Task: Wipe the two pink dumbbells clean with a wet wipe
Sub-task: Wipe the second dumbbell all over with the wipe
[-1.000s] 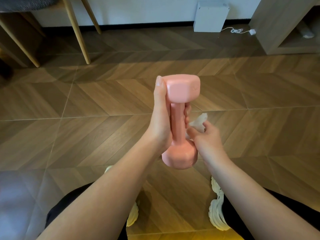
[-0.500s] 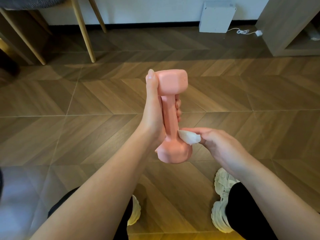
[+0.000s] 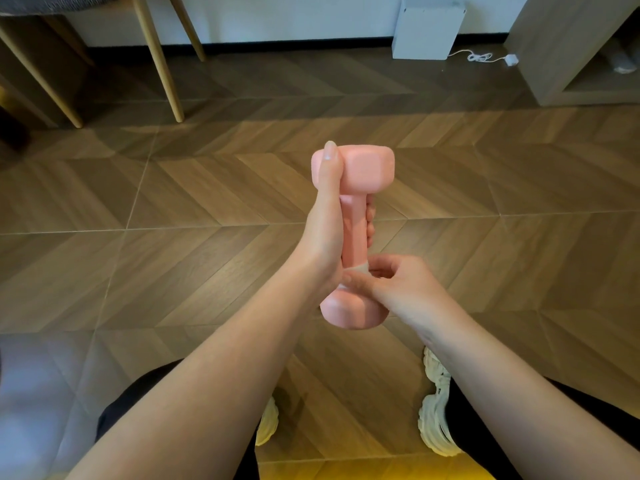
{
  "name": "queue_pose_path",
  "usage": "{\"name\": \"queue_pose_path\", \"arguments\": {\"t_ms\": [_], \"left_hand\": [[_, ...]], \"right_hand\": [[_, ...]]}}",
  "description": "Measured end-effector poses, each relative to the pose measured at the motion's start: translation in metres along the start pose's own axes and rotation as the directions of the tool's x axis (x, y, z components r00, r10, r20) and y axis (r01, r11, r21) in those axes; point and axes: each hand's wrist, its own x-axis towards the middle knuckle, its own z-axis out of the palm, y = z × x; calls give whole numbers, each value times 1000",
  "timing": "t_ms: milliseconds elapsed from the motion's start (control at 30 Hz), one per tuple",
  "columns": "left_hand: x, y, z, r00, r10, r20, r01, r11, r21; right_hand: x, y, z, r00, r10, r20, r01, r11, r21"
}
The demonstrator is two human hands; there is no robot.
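Herringbone wood floor (image 3: 173, 202), with chair legs (image 3: 162, 64) and white box (image 3: 427, 29) at the far wall (image 3: 277, 19). My left hand (image 3: 323, 237) grips the pink dumbbell (image 3: 353, 220) by its handle above the floor, long axis upright, one head pointing away from me. My right hand (image 3: 401, 285) pinches the wet wipe (image 3: 360, 269) against the handle's lower end.

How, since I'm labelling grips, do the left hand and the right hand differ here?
The left hand wraps the handle of the pink dumbbell, thumb up along its top head; the right hand pinches a wet wipe against the handle's lower end. The left hand sits higher, the right hand lower. Both touch the same upright dumbbell.
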Motion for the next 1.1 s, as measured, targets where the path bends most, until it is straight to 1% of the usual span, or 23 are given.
{"name": "queue_pose_path", "arguments": {"t_ms": [67, 133, 233, 300, 367, 433, 500, 567, 633, 700, 767, 867, 933, 1000, 1100], "left_hand": [[0, -3, 2, 1000, 16, -14, -15, 999, 44], [1, -6, 3, 999, 30, -24, -28, 996, 85], [5, -8, 1, 999, 37, -15, -36, 996, 85], [7, -6, -3, 999, 16, 47, -17, 1000, 21], [4, 0, -8, 987, -24, 158, 33, 998, -55], [2, 4, -12, 971, -40, 237, 63, 994, -90], [1, 3, -11, 970, -18, 243, 32, 998, -53], [1, -1, -8, 980, 18, 198, -29, 998, 51], [0, -3, -6, 987, 24, 158, -48, 987, 152], [1, -3, -7, 991, 11, 133, -34, 984, 176], [4, -2, -9, 991, 4, 133, -22, 991, 133], [6, 3, -15, 986, 0, 170, -18, 994, 106], [4, 6, -19, 975, -18, 221, -15, 989, 149], [1, 6, -22, 970, -18, 244, -36, 976, 213], [-3, 2, -23, 986, -4, 164, -49, 946, 320]], "right_hand": [[0, 1, 2, 999, 38, -16, -38, 999, 7], [1, 4, 6, 997, 81, -9, -80, 995, 61], [1, 2, 6, 993, 112, 34, -114, 991, 66], [4, -1, -4, 981, 116, 158, -124, 992, 39], [5, -2, -15, 943, 109, 314, -130, 990, 45], [4, -3, -21, 913, 121, 389, -147, 988, 38], [3, -3, -19, 926, 126, 355, -131, 991, -10], [-1, -1, -10, 963, 125, 240, -123, 992, -24], [-2, 3, 1, 988, 115, 107, -118, 993, 22], [-1, 5, 5, 993, 104, 49, -107, 992, 67], [0, 3, -1, 988, 129, 82, -135, 988, 72], [3, 0, -14, 972, 144, 186, -155, 987, 49], [5, 0, -18, 962, 146, 230, -165, 984, 66], [5, 2, -17, 954, 144, 262, -161, 986, 46], [4, 7, -14, 954, 139, 265, -148, 989, 14]]}}
